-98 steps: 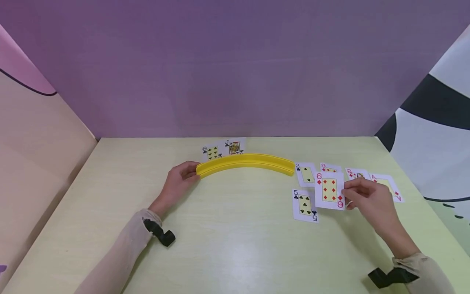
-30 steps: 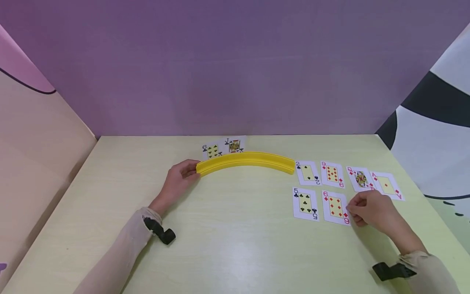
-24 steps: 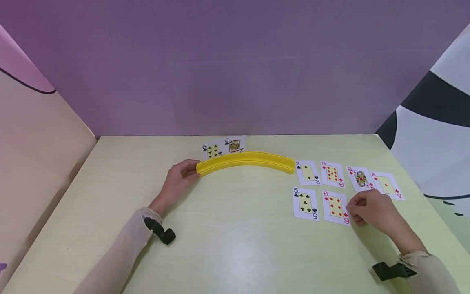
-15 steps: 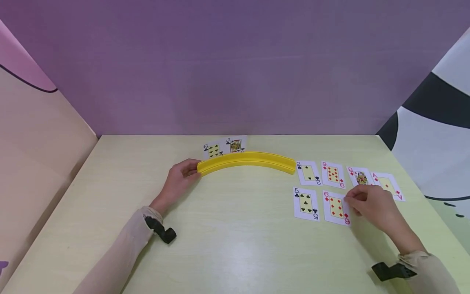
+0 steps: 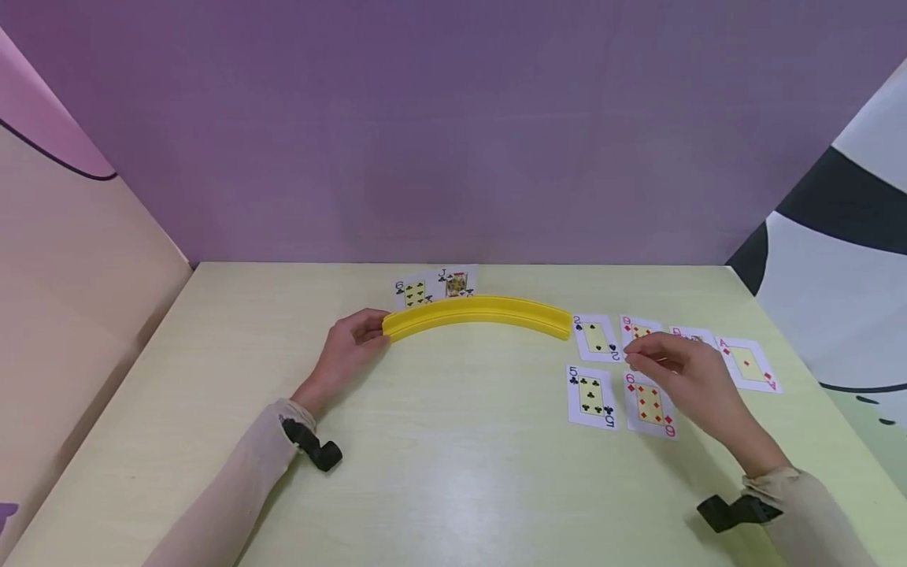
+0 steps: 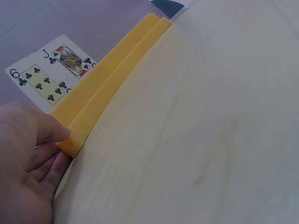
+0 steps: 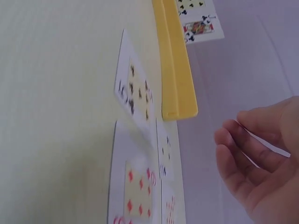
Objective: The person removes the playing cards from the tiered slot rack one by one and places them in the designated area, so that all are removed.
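Observation:
My left hand (image 5: pixel 345 350) pinches the left end of a curved yellow card holder (image 5: pixel 476 311), thumb on the front face in the left wrist view. Standing in it are the six of clubs (image 6: pixel 39 81) and the jack of clubs (image 6: pixel 69 60), lower edges hidden. My right hand (image 5: pixel 690 382) hovers over the face-up cards on the right, fingers loosely bent and nothing between them. It overlaps the nine of diamonds (image 5: pixel 638 324), the queen of diamonds (image 5: pixel 701 335) and a corner of the six of diamonds (image 5: pixel 650 405) in the head view.
Near the holder's right end lies a black two (image 5: pixel 595 339), with the five of clubs (image 5: pixel 591 398) in front of it. The ace of diamonds (image 5: pixel 747 364) is farthest right. A purple wall (image 5: pixel 453 142) borders the table's (image 5: pixel 425 472) far edge.
The right hand laid the six of diamonds beside the five of clubs and let go. It then rose and moved left and away toward the nine. The left hand keeps its hold.

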### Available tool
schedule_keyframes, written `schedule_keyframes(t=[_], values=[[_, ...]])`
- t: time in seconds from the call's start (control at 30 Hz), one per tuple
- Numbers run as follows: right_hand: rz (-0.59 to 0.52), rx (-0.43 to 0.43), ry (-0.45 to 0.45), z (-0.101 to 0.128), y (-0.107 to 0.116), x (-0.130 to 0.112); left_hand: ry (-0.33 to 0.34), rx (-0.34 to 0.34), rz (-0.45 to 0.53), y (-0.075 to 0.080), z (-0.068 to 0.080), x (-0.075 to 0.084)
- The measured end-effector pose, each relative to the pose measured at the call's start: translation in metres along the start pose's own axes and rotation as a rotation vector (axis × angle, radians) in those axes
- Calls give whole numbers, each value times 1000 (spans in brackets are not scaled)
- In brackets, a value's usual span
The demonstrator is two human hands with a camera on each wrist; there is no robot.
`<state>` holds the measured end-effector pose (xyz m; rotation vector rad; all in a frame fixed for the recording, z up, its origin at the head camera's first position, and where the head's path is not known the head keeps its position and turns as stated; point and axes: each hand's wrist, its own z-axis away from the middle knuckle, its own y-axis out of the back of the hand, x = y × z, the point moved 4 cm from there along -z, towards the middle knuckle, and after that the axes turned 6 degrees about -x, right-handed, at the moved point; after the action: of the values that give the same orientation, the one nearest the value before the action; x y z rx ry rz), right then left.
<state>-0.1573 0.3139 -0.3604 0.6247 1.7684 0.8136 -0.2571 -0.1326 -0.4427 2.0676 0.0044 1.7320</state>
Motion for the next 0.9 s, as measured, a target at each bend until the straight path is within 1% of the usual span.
schedule_keyframes(t=[0.1, 0.17, 0.2, 0.3, 0.33, 0.4, 0.47, 0.57, 0.67, 0.9], values=[[-18, 7, 11, -9, -4, -8, -7, -4, 9, -2, -2, 0], [-32, 9, 19, -15, -7, -15, -5, -7, 13, -3, 0, 8], [-43, 9, 25, -19, -9, -18, -3, -11, 14, -4, -1, 10], [-73, 4, 29, -30, -15, -28, 6, -20, 24, -5, -3, 11], [-90, 2, 31, -34, -18, -31, 11, -21, 28, -5, -3, 10], [-131, -1, 38, -42, -23, -38, 12, -18, 37, -5, -6, 1], [-169, -2, 46, -50, -27, -44, 8, -15, 44, -6, -7, -2], [-219, -6, 57, -64, -32, -51, 9, -11, 43, -7, -7, -3], [-240, -5, 62, -77, -36, -58, 14, -9, 38, -9, -7, -3], [-299, 32, 80, -104, -46, -70, 13, 3, 30, -12, -8, -1]])
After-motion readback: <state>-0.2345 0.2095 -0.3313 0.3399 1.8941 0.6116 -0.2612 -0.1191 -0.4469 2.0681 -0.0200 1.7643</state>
